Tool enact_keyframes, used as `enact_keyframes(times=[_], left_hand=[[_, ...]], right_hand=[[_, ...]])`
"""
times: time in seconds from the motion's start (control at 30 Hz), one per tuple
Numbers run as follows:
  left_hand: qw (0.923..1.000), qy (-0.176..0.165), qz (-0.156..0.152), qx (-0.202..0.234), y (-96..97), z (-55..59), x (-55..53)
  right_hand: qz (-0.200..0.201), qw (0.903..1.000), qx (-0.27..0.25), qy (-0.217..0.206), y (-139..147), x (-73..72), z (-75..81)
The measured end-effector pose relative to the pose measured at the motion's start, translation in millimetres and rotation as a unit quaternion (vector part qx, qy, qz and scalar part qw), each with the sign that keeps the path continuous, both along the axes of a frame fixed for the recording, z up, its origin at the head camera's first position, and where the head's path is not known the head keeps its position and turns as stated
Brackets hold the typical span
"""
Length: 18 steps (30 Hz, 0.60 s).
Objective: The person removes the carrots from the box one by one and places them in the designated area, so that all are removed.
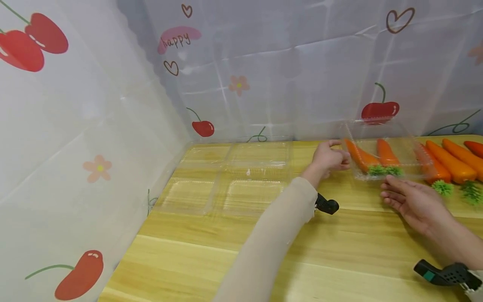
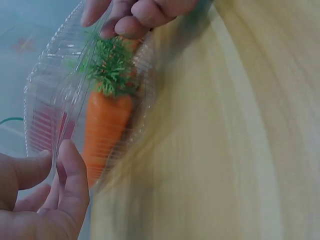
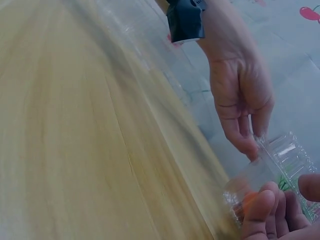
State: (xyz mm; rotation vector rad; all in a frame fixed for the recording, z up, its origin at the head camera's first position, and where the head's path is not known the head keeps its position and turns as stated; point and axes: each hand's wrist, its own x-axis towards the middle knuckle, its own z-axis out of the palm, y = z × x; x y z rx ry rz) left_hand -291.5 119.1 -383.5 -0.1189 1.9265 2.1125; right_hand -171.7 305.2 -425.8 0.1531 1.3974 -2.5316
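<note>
A clear plastic clamshell box (image 1: 407,147) is at the back right, its lid over the base. Two orange carrots (image 1: 362,157) with green leafy tops (image 1: 385,170) show inside it. My left hand (image 1: 328,158) is at the box's left side; in the left wrist view, thumb and fingertips pinch its rim. At the front edge, my right hand (image 1: 415,201) has its thumb on one side of the rim and its curled fingers (image 3: 270,212) on the other.
More orange carrots (image 1: 450,161) lie to the right of the box, partly behind its clear wall. Two clear plastic clamshell boxes (image 1: 253,197) stand with lids up at the left of the wooden table (image 1: 181,247). A printed curtain (image 1: 302,75) borders the table behind and at left.
</note>
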Motion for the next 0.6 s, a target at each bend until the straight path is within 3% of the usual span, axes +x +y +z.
enact_keyframes(times=[0.33,0.6], left_hand=[[0.9955,-0.018,0.074,0.056,16.5,-8.3,19.1],[0.9876,-0.029,0.142,0.06,23.6,-4.0,38.4]], right_hand=[[0.0,0.9999,0.011,0.002,3.3,3.8,-3.9],[0.012,0.9997,0.017,0.008,2.7,6.7,-4.5]])
